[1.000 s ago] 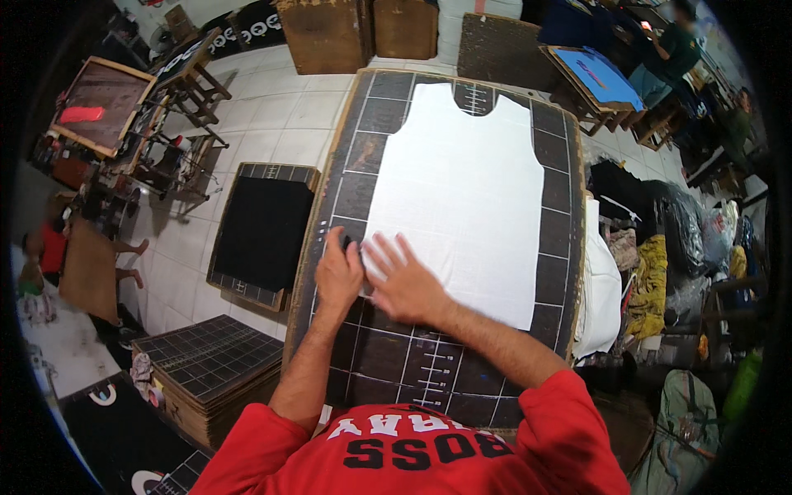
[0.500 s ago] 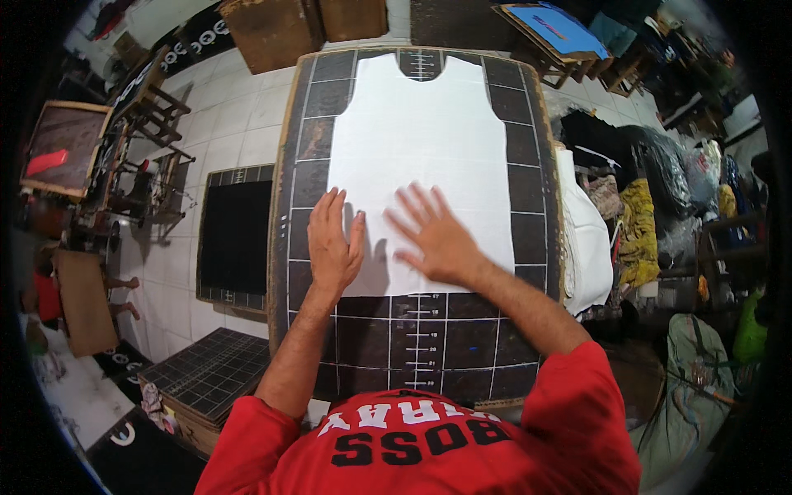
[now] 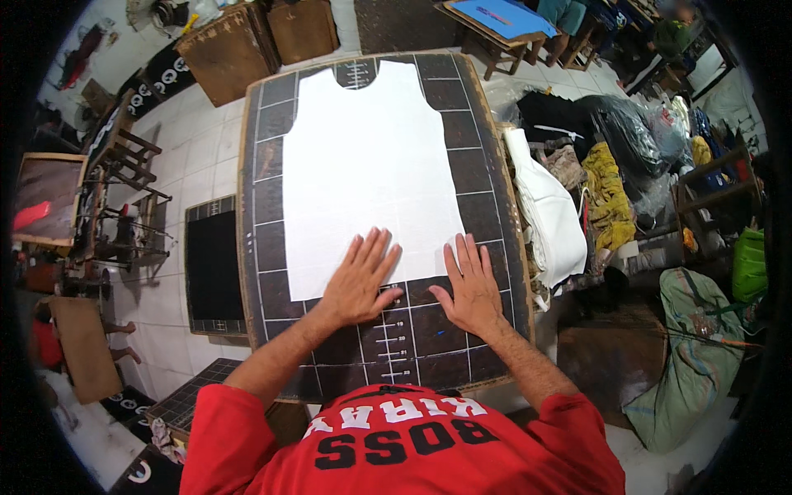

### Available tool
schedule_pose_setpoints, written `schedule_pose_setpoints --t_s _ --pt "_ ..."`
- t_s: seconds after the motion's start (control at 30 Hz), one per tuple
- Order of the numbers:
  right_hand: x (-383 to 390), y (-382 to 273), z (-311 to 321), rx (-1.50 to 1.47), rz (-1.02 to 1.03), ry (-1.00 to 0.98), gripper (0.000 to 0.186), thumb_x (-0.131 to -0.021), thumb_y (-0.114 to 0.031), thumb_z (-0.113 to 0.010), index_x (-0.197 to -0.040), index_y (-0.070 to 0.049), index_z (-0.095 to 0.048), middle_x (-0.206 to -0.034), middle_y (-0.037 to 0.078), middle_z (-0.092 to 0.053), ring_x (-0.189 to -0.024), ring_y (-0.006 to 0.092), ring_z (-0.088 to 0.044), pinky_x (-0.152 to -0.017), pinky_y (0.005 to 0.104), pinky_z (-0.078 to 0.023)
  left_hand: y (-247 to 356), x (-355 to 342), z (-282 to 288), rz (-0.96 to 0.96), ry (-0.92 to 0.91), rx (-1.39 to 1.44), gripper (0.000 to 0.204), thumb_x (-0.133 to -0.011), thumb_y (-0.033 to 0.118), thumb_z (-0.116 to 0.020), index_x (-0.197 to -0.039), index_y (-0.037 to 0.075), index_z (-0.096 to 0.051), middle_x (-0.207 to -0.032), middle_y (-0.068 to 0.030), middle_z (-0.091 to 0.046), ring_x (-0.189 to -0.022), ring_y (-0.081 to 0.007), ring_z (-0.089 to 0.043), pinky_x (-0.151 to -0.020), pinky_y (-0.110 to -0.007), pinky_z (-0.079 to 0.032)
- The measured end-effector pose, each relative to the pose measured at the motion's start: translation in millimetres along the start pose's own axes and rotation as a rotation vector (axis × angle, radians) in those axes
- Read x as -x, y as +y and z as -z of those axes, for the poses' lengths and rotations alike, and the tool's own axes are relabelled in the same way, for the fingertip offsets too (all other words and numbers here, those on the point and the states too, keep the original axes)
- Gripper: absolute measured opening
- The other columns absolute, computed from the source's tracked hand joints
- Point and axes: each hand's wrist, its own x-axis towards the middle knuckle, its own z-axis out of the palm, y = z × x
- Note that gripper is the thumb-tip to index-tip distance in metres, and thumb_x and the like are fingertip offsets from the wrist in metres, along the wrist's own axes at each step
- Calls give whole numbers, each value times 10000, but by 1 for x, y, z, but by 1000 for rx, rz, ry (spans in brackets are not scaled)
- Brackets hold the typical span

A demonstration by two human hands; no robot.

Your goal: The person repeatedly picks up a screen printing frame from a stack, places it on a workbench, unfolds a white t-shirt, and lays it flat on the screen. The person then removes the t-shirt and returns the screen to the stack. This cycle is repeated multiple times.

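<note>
From my seat I have both hands in the head view, each bare, flat and palm down, with no object gripped. The left hand (image 3: 360, 280) lies over the bottom edge of a white cloth panel (image 3: 371, 157), its fingers close together and pointing up onto the fabric, its thumb out to the side over the dark surface below the edge. The right hand (image 3: 472, 293) sits at the panel's lower right corner, fingers slightly fanned, the inner ones over the cloth and the outermost past its side edge; its thumb points back toward the left one, with a gap between the two. I cannot tell how hard either hand presses. The panel stretches away from me beyond the fingertips, smooth and flat, with its scooped neckline at the far end, on a dark gridded board (image 3: 470, 128) whose white lines show around it. Just beside the board on the right I see a white cloth bundle (image 3: 551, 214), then a crumpled yellow cloth (image 3: 609, 198) and, nearer me, a pale green sack (image 3: 689, 355). To the left, a black panel (image 3: 214, 264) lies on a smaller gridded board (image 3: 216, 325). Farther off, at the top, a blue panel (image 3: 503, 18) rests on a wooden stand (image 3: 495, 49).
</note>
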Motion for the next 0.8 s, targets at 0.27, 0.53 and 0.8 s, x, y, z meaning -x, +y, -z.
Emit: schedule_pose_setpoints --t_s 0.27,0.53,0.8 --pt "12 4 -17 93 52 107 738 -963 -438 -606 -1522 -5 -396 -1594 277 -310 -1511 420 -246 -1227 572 -173 80 90 -19 108 110 42 765 -1002 539 -494 -1529 -3 -373 -1617 -265 -272 -1529 -408 -207 -1242 -526 -162" --pt "16 30 -42 63 60 259 597 -953 -281 -645 -1466 -16 -493 -1530 270 -417 -1464 429 -331 -1214 511 -238 148 204 -39 202 351 315 497 -1008 343 -580 -1364 -3 -552 -1503 -214 -457 -1410 -344 -428 -1195 -485 -311" --pt "20 47 -41 -58 106 583 469 -1004 -188 -585 -1437 -16 -527 -1454 220 -519 -1359 390 -460 -1162 500 -326 206 452 -170 1482 1178 252 195 -900 109 -678 -1085 51 -697 -1026 -140 -701 -966 -310 -672 -892 -408 -530"
